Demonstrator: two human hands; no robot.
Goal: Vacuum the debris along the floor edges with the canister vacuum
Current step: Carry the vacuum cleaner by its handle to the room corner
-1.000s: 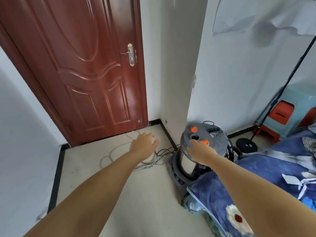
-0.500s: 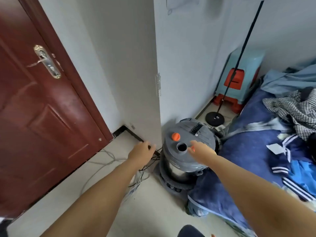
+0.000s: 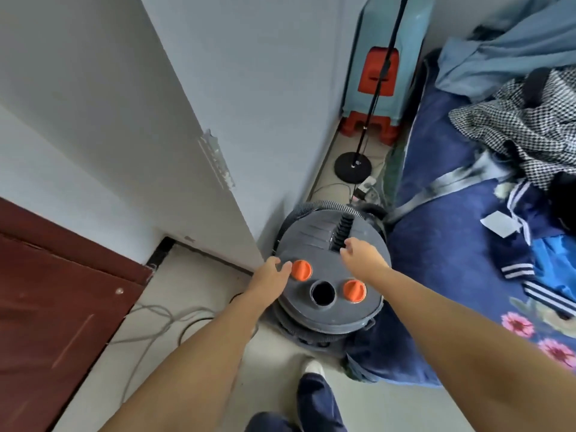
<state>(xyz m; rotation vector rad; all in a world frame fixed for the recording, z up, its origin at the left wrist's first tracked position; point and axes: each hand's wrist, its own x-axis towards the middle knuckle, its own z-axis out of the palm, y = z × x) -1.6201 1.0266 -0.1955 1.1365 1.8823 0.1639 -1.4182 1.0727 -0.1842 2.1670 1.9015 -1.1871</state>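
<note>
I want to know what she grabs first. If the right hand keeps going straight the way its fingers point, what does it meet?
Probably the black ribbed handle on the vacuum lid. The right hand is open, fingertips just short of it, though depth is hard to judge.

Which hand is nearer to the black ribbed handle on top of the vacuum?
Right. The right hand is at the black ribbed handle, fingertips beside it. The left hand is at the lid's left edge, beside an orange cap.

Matt grey plastic vac lid (image 3: 327,313) (glossy wood door (image 3: 46,307))
</note>
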